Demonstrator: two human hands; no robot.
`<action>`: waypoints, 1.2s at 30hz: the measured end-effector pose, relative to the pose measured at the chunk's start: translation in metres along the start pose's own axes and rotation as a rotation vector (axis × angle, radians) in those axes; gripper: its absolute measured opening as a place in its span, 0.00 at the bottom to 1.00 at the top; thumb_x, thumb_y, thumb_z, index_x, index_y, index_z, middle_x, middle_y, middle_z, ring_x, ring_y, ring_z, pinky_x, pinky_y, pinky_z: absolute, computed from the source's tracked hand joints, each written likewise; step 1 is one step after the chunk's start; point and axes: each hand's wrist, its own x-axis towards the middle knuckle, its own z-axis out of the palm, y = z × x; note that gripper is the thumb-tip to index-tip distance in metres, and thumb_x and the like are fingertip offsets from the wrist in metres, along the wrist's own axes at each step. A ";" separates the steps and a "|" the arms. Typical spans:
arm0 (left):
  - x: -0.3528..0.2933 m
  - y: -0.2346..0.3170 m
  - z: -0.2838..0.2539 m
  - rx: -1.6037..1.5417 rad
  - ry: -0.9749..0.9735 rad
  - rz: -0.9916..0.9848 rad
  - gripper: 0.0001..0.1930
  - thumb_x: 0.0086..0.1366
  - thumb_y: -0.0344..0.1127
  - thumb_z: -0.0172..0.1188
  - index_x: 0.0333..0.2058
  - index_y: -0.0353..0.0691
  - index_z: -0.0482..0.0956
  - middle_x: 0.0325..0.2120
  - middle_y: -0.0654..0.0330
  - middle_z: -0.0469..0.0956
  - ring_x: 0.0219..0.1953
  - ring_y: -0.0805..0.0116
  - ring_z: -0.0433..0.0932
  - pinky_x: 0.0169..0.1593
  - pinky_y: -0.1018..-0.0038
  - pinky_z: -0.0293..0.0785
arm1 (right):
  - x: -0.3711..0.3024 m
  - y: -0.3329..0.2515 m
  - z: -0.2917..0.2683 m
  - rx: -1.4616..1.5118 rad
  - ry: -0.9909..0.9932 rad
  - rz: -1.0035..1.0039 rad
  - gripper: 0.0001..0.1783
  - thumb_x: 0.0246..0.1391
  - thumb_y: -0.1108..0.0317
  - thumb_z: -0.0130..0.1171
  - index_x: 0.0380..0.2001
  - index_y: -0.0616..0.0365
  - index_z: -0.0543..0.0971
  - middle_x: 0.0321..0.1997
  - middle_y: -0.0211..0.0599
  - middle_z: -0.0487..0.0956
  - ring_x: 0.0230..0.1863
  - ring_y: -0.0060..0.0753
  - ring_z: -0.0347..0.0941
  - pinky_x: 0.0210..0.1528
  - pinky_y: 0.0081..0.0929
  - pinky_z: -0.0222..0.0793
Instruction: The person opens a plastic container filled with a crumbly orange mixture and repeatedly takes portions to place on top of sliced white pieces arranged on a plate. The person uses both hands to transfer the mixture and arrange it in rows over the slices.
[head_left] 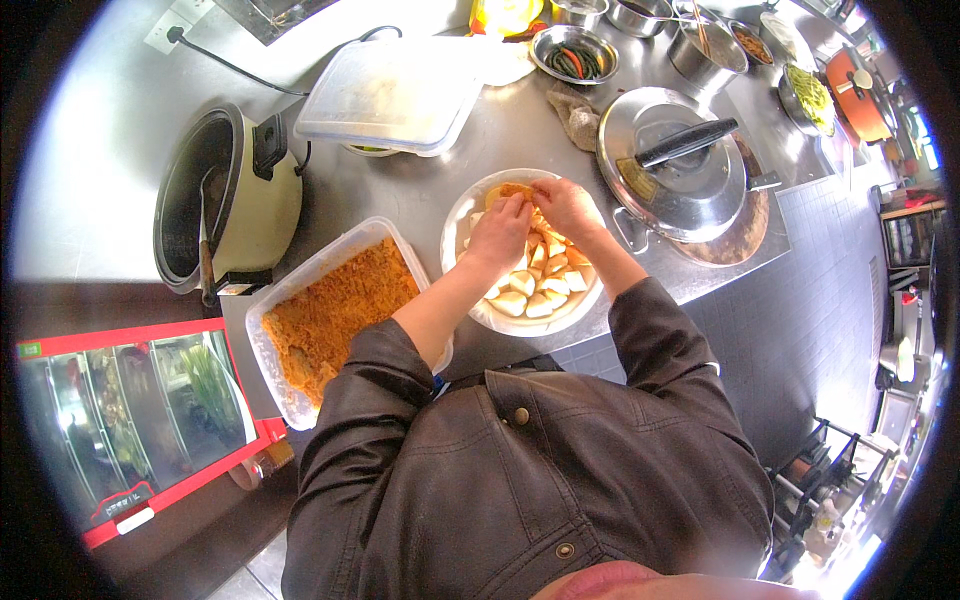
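My left hand [499, 240] and my right hand [567, 210] meet over the far side of a white bowl [452, 222]. Their fingers are closed together on a flat yellowish piece with an orange crumbly mixture [515, 190] on it; its exact kind is unclear. Pale, wedge-like pieces [540, 302] with browned edges fill the bowl below my wrists. To the left, a clear plastic tub [262, 345] holds more orange-brown crumbly mixture [335, 305]. My left forearm passes over the tub's right edge.
A pot with a steel lid [665, 165] stands right of the bowl. At left is a cooker pot [270, 215] with a ladle [206, 235]. A lidded plastic box [390, 95] lies beyond the tub. Farther back are a pepper bowl [575, 55] and several pans [705, 55].
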 end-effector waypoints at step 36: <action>0.024 -0.013 -0.029 -0.199 -0.125 0.030 0.11 0.53 0.27 0.54 0.36 0.43 0.79 0.53 0.59 0.69 0.47 0.54 0.73 0.50 0.66 0.71 | 0.002 0.018 -0.025 -0.259 -0.168 -0.096 0.25 0.46 0.74 0.49 0.48 0.39 0.77 0.38 0.43 0.75 0.42 0.48 0.73 0.45 0.39 0.69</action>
